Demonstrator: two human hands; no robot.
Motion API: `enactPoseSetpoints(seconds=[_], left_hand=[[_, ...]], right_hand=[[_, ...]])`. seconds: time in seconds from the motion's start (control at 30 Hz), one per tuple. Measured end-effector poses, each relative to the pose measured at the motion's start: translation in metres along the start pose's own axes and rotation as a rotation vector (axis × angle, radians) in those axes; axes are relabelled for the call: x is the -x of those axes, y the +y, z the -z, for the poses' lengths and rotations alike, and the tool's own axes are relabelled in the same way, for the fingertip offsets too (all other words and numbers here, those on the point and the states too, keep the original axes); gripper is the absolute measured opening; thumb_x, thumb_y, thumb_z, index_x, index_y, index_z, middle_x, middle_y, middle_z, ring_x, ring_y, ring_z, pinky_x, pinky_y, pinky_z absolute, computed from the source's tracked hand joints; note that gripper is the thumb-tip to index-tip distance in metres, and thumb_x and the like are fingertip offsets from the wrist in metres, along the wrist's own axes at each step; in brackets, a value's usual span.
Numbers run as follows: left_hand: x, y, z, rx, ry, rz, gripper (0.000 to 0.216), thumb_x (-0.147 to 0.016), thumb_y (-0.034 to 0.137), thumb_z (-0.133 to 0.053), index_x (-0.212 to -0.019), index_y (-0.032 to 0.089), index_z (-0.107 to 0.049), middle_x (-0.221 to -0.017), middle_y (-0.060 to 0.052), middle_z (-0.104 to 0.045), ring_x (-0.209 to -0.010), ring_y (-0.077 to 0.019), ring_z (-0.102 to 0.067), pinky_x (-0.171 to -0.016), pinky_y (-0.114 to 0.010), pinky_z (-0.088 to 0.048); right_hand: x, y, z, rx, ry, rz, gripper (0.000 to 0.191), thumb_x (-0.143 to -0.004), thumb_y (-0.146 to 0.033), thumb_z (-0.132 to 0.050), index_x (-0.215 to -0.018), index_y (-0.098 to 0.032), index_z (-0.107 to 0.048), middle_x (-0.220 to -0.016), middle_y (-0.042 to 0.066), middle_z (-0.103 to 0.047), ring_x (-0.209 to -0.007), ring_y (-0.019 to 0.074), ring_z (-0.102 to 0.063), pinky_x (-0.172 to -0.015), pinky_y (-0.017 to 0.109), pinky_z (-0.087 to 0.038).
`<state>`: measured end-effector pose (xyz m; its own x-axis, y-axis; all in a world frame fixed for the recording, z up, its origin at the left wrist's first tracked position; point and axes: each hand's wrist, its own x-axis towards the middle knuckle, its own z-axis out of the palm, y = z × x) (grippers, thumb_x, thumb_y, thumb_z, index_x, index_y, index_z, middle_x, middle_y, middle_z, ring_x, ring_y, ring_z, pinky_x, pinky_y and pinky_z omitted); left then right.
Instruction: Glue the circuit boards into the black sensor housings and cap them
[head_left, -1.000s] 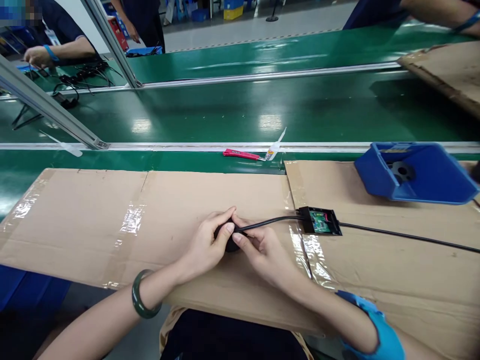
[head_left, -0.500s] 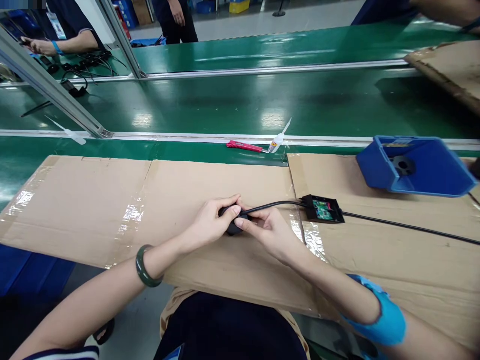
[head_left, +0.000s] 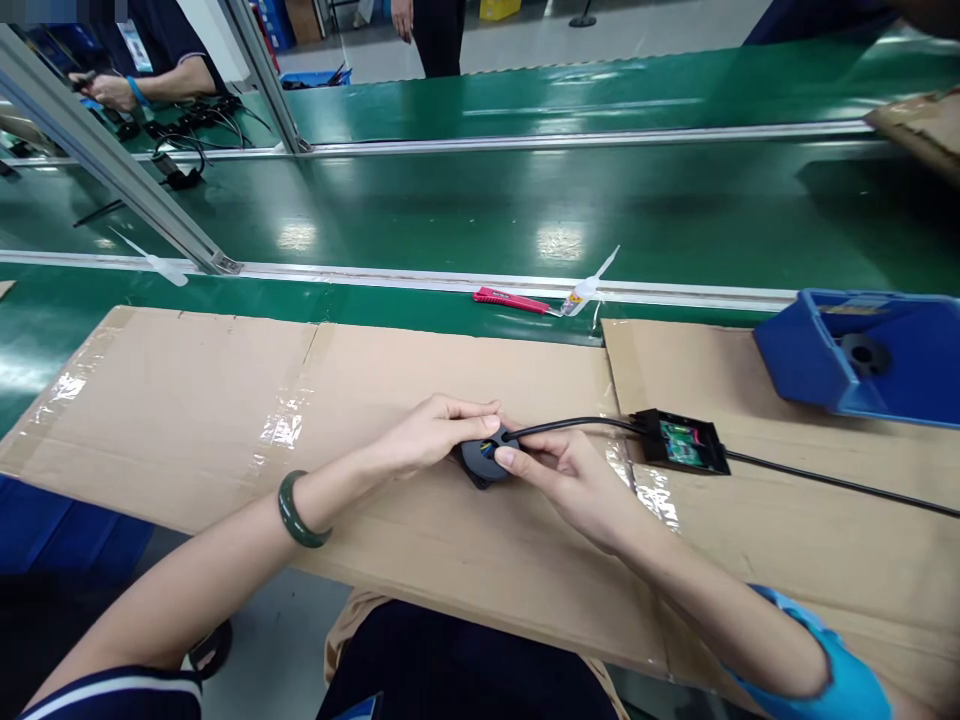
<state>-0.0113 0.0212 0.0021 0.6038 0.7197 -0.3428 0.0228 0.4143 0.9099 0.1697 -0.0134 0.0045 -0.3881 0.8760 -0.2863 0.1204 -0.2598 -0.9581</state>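
Note:
Between my two hands is a small round black plastic housing (head_left: 482, 466), with coloured wires showing in the opening at its middle. My left hand (head_left: 439, 430) grips its far left side between thumb and fingers. On the right side, my right hand (head_left: 559, 470) pinches it, thumb on top near the opening. A black cable (head_left: 574, 423) runs from the housing over the right fingers to an open black box (head_left: 645, 430), where a green circuit board (head_left: 682, 443) lies exposed. From the box's other end a second length of cable (head_left: 840, 487) leads off to the right.
Cardboard (head_left: 390, 370) covers the bench. Beyond it lie a red utility knife (head_left: 511, 300) and a small glue bottle (head_left: 581, 295). A blue bin (head_left: 806, 350) holding a round black part (head_left: 864, 355) stands at right. A metal post (head_left: 112, 150) slants at left; a co-worker's hand (head_left: 112, 92) is behind it.
The housing's face with its opening and wires now shows between my hands, where fingers covered more of it before. The whole view has shifted slightly; a person in the background has moved.

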Motion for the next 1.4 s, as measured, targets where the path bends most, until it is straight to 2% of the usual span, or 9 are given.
enactPoseSetpoints(seconds=[0.13,0.23,0.3,0.63,0.77,0.97,1.13,1.27,1.4], left_hand=[[0.006,0.002,0.002,0.075,-0.016,0.067,0.048,-0.092,0.055,-0.047,-0.109,0.017,-0.072,-0.118,-0.013,-0.068,-0.111,-0.0303,-0.059,-0.092,-0.044,-0.047],[0.010,0.002,0.004,0.009,-0.124,-0.065,0.038,-0.082,0.042,-0.068,-0.113,0.020,-0.069,-0.121,-0.009,-0.066,-0.116,-0.0267,-0.057,-0.099,-0.039,-0.044],[0.012,0.000,0.004,-0.046,-0.150,-0.135,0.045,-0.075,0.029,-0.077,-0.118,0.022,-0.066,-0.120,-0.007,-0.065,-0.113,-0.0244,-0.058,-0.098,-0.037,-0.044],[0.009,-0.004,-0.001,-0.058,-0.076,-0.093,0.042,-0.071,0.016,-0.073,-0.112,0.017,-0.068,-0.111,-0.006,-0.066,-0.101,-0.0219,-0.062,-0.090,-0.032,-0.048],[0.010,-0.003,0.000,-0.099,-0.092,-0.126,0.045,-0.073,0.018,-0.073,-0.117,0.017,-0.065,-0.112,-0.006,-0.065,-0.105,-0.0229,-0.061,-0.095,-0.034,-0.046],[0.013,0.004,0.002,-0.240,-0.136,-0.196,0.038,-0.091,0.028,-0.057,-0.127,0.018,-0.060,-0.121,-0.008,-0.064,-0.115,-0.0237,-0.057,-0.104,-0.037,-0.041],[0.014,-0.001,-0.003,-0.244,-0.032,-0.168,0.045,-0.092,0.029,-0.055,-0.135,0.019,-0.055,-0.136,-0.008,-0.058,-0.125,-0.0266,-0.053,-0.112,-0.043,-0.035],[0.014,-0.009,-0.007,-0.228,0.119,-0.125,0.052,-0.085,0.029,-0.062,-0.135,0.018,-0.054,-0.142,-0.009,-0.053,-0.135,-0.0291,-0.045,-0.116,-0.050,-0.029],[0.016,-0.010,-0.010,-0.249,0.152,-0.120,0.053,-0.084,0.028,-0.062,-0.136,0.018,-0.053,-0.142,-0.008,-0.052,-0.134,-0.0285,-0.046,-0.115,-0.049,-0.032]], right_hand=[[0.000,-0.001,0.000,0.013,-0.001,0.007,0.039,-0.071,-0.055,-0.074,-0.091,-0.022,-0.078,-0.101,0.004,-0.076,-0.107,0.0308,-0.065,-0.102,0.047,-0.047],[0.000,-0.004,-0.001,0.012,-0.004,0.032,0.035,-0.071,-0.055,-0.074,-0.087,-0.025,-0.079,-0.101,0.003,-0.076,-0.106,0.0311,-0.065,-0.102,0.047,-0.048],[0.000,-0.006,-0.002,0.005,-0.001,0.036,0.033,-0.070,-0.055,-0.075,-0.084,-0.026,-0.079,-0.102,0.002,-0.076,-0.107,0.0317,-0.065,-0.104,0.048,-0.046],[0.002,-0.005,-0.001,0.000,-0.016,0.016,0.031,-0.072,-0.050,-0.075,-0.087,-0.023,-0.079,-0.097,0.003,-0.077,-0.099,0.0309,-0.068,-0.097,0.048,-0.051],[0.002,0.000,-0.001,-0.027,-0.023,-0.013,0.036,-0.072,-0.052,-0.074,-0.091,-0.021,-0.078,-0.102,0.005,-0.076,-0.104,0.0342,-0.066,-0.091,0.049,-0.055],[0.000,-0.001,-0.003,-0.052,0.027,0.025,0.036,-0.069,-0.052,-0.077,-0.092,-0.024,-0.078,-0.108,0.003,-0.075,-0.114,0.0322,-0.063,-0.107,0.051,-0.044],[0.000,0.009,-0.002,-0.063,0.068,0.014,0.036,-0.070,-0.049,-0.077,-0.096,-0.023,-0.077,-0.113,0.006,-0.073,-0.123,0.0311,-0.058,-0.110,0.051,-0.040],[0.001,0.020,-0.003,-0.084,0.128,-0.010,0.039,-0.069,-0.050,-0.077,-0.097,-0.022,-0.076,-0.122,0.007,-0.069,-0.121,0.0295,-0.059,-0.108,0.048,-0.044],[0.003,0.018,-0.009,-0.093,0.153,-0.002,0.034,-0.069,-0.052,-0.076,-0.088,-0.023,-0.077,-0.120,0.008,-0.070,-0.120,0.0315,-0.060,-0.103,0.049,-0.049]])
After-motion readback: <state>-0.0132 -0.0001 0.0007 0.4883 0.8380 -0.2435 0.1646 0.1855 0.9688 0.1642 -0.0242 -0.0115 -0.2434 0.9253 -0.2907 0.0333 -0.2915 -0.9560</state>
